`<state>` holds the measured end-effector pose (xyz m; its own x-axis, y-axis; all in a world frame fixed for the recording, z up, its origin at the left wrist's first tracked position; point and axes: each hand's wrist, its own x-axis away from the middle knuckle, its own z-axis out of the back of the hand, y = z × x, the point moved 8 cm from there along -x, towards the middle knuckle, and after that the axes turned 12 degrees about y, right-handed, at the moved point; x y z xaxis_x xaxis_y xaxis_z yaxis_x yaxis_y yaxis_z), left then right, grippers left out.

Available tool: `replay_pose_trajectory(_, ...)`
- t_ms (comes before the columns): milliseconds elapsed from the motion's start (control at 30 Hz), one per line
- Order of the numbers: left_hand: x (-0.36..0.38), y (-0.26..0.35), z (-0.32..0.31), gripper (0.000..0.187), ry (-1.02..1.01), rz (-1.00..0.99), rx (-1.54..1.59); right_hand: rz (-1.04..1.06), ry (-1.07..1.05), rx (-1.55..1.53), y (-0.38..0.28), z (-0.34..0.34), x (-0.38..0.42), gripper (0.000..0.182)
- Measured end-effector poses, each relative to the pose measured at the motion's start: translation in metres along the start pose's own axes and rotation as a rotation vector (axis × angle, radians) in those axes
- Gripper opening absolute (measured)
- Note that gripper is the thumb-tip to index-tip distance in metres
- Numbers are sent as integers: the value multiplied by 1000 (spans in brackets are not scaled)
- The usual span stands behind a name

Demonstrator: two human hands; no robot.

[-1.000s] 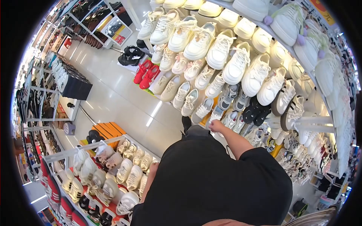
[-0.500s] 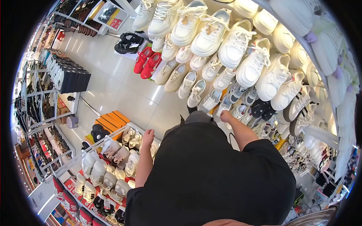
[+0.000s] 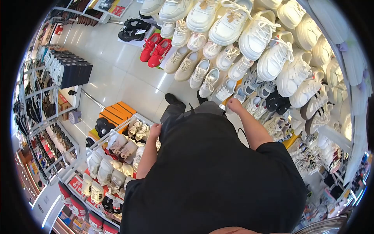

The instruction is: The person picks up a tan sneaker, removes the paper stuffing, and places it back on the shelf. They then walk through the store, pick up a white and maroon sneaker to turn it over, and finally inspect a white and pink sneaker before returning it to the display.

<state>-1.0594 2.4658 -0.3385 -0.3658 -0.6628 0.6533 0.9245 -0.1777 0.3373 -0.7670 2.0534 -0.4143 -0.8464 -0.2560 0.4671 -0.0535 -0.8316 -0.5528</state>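
Note:
My left hand [image 3: 155, 131] hangs beside my left thigh with its fingers curled in, and nothing shows in it. It overlaps the edge of a low shoe rack, near a pair of cream laced shoes [image 3: 138, 129]. On the other side my right hand [image 3: 235, 105] is held in front of my hip, loosely fisted with nothing visible inside. Beyond it, in this view, are grey-and-white sneakers [image 3: 225, 90] and black shoes [image 3: 277, 101] on the right-hand display. A dark cord [image 3: 242, 134] loops beside my right forearm.
Rows of white sneakers [image 3: 231, 23] line the right side, with red shoes [image 3: 156, 50] and black sandals [image 3: 133, 30] at the far end. Orange boxes [image 3: 118, 112] stand at the left rack's end. Stacked dark boxes [image 3: 76, 70] are farther left. A tiled floor [image 3: 128, 74] runs between.
One black shoe of mine has come into view ahead on the floor. My left hand has dropped back closer to my thigh. The right-hand display has shifted up and right in view.

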Motion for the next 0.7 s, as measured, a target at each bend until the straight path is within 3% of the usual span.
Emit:
replay_pose_trajectory(200,-69,34,22,35,-92,-259,-104,-108,144,-68,-27,-1,37,18)
replay_pose_trajectory(233,-83,29,26,35,-133,-126,-52,-172,139,-71,-23,-4,49,18)
replay_pose_trajectory(267,-107,23,26,34,-165,-120,-10,-233,134,-72,-19,-7,60,18)
replay_pose_trajectory(433,-147,68,66,29,-216,-133,13,-414,109,-84,-4,-52,122,19)
replay_pose_trajectory(700,-182,102,77,30,-346,-239,-294,-698,241,-283,-50,-115,202,18)
